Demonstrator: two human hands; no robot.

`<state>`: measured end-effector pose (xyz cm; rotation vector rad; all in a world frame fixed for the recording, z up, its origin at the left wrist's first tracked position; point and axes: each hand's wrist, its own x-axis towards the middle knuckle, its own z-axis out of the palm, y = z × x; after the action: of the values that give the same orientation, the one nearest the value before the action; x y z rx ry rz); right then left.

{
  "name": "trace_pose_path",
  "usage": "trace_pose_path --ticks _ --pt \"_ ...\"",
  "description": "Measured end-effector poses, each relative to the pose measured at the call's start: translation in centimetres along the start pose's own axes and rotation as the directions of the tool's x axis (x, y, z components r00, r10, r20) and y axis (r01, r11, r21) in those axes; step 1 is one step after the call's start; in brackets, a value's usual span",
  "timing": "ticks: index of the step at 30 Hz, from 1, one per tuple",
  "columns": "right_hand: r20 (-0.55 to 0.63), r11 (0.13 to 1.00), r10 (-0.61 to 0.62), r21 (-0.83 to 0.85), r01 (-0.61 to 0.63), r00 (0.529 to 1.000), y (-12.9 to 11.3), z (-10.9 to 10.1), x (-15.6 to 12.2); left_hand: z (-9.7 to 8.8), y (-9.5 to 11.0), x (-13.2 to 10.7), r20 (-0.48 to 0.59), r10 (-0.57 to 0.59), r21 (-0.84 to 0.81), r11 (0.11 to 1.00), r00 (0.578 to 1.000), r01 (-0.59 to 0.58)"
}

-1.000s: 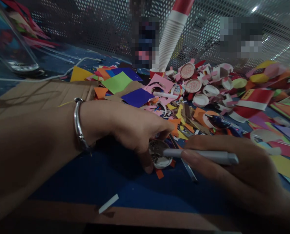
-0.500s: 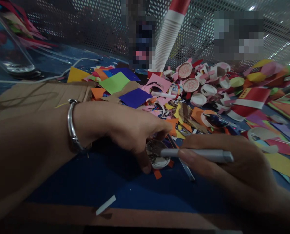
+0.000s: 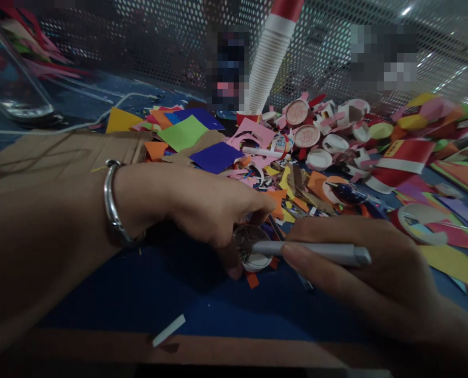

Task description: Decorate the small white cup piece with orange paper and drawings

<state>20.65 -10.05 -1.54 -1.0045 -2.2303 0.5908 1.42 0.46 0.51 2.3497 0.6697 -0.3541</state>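
Note:
With thumb and fingers my left hand grips the rim of a small white paper-cup bottom, which lies on the blue table. Dark drawn lines cover part of its round face, and orange paper tabs stick out from under it. Between the thumb and fingers of my right hand is a grey marker pen, its front end over the cup bottom. Whether the tip touches the surface is hard to tell. A thin metallic strip lies partly hidden behind the right hand.
A tall stack of paper cups rises at the back. Coloured paper scraps and several cut cup bottoms are heaped behind my hands. Corrugated cardboard lies left, near a clear glass container. A white paper strip sits near the front edge.
The marker pen and right hand have shifted slightly left over the cup bottom. My left hand keeps its hold, and the whole view has moved a little.

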Motion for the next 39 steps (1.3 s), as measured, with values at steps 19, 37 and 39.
trace_pose_path --ticks 19,37,39 --pt "0.004 0.999 0.017 0.028 -0.018 1.0 -0.11 -0.24 -0.43 -0.02 -0.13 0.04 -0.017 0.011 0.003 1.0 1.0 -0.011" --pt "-0.031 0.999 0.039 0.01 -0.039 0.999 0.16 -0.06 -0.19 0.05 -0.06 -0.12 -0.016 -0.006 -0.006 1.0 1.0 0.006" --pt "-0.054 0.998 0.066 0.023 -0.065 0.996 0.34 -0.14 -0.27 0.17 0.04 -0.16 -0.005 -0.026 -0.024 0.999 1.0 0.026"
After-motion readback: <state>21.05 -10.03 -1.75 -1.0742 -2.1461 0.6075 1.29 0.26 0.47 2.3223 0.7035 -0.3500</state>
